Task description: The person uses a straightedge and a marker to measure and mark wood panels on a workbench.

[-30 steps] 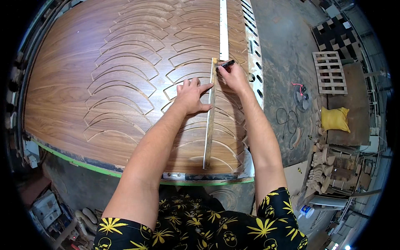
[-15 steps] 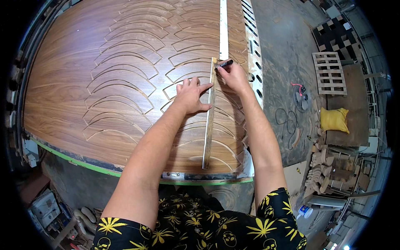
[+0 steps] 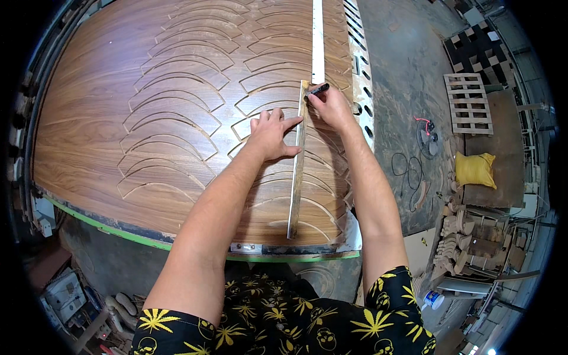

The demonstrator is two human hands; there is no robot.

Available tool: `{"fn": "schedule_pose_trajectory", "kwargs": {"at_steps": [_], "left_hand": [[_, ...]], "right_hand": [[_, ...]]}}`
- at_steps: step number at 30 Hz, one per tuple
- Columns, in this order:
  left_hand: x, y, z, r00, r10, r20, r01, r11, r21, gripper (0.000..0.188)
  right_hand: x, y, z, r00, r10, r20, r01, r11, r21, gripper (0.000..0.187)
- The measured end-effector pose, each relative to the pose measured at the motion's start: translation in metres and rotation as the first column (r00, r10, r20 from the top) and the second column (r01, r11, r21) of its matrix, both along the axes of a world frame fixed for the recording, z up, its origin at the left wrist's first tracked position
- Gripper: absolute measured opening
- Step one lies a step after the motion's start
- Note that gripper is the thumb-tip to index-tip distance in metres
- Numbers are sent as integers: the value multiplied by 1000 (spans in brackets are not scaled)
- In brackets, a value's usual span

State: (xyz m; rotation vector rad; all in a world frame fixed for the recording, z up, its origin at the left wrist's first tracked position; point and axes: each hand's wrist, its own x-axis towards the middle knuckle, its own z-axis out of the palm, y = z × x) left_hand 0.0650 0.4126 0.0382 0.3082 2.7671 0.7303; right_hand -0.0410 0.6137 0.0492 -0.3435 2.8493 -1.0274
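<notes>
Two-handed, touching the strip (image 3: 297, 189), lying on the panel (image 3: 83, 136), with the left grip (image 3: 274, 138) spread open; pinching the marker (image 3: 320, 90) in the right grip (image 3: 334, 110) and holding it at the strip's far end, just beside the ruler (image 3: 318, 41).

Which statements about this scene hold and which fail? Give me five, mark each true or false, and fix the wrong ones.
1. The right hand holds a black marker. True.
2. The left hand also grips a marker. False: its thumb and forefinger touch a narrow strip on the wood-grain panel.
3. A yellow sack lies off to the right of the panel. True.
4. The shirt is plain red. False: it is black with a yellow print.
5. A long white ruler lies on the panel beyond the right hand. True.
</notes>
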Motion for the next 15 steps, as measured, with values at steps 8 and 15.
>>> {"fn": "schedule_pose_trajectory", "kwargs": {"at_steps": [8,15], "left_hand": [[-1,0,-6,999,-15,-35,15,1000,1,89],[-1,-2,-8,999,-12,-37,12,1000,8,89]], "right_hand": [[-6,2,-10,1000,-5,-17,4,999,-39,29],[-6,-2,-7,997,7,-83,-12,998,-63,27]]}}
